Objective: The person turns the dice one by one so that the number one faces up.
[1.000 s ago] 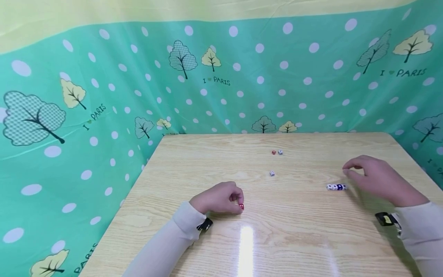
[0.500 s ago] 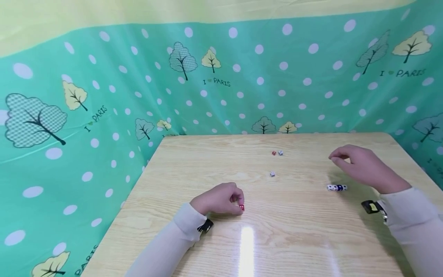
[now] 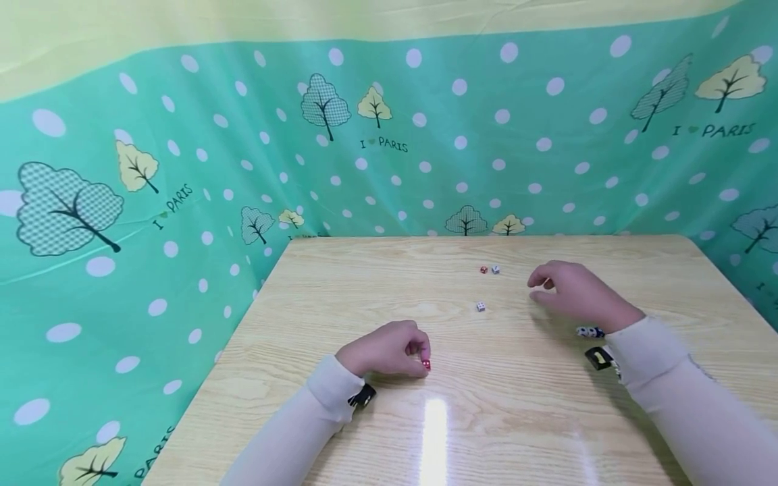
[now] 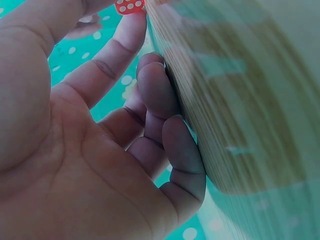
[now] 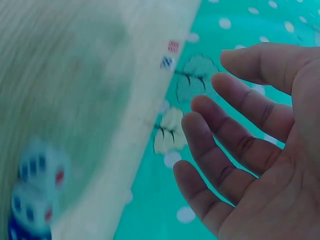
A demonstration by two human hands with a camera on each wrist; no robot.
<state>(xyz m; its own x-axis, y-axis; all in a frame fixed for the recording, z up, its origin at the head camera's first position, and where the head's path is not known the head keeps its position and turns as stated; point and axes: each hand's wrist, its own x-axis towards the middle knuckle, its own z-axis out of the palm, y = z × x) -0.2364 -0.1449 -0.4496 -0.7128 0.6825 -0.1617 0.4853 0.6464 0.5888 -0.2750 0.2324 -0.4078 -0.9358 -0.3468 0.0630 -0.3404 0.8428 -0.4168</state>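
Right hand (image 3: 576, 291), empty, fingers loosely parted, now swung left from the dice row (image 3: 587, 332), nearer the lone white die (image 3: 481, 306); left hand (image 3: 383, 349) pinches near red die (image 3: 426, 365)

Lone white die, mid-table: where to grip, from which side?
Probably a thumb-and-finger pinch on two opposite side faces of the white die, coming down from its right. It is a small cube, seemingly flat on the table, with no other die touching it. The right hand is on that side, holding nothing; the left pinches a red die.
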